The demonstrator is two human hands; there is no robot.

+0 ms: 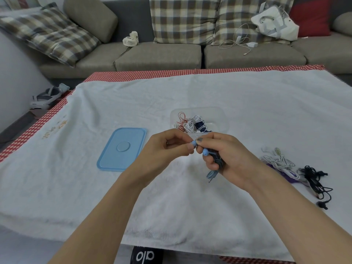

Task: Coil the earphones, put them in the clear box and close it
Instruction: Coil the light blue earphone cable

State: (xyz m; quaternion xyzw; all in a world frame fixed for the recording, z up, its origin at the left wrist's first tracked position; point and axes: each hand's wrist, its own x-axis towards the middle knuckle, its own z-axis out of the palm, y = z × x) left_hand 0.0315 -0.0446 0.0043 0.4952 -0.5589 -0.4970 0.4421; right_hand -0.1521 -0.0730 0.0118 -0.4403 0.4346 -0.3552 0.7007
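Coiling step nearly done. Right hand (224, 159) clenches blue earphones (213, 159) bundle, plug dangling; left hand (171, 145) pinches one bud. Clear box (219, 113) just beyond hands (already holds coils), blue lid (122, 149) left. Next: tuck buds, drop bundle in box.

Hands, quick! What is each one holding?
Left hand: fingers pinching one blue earbud.
Right hand: closed around the coiled blue earphones.
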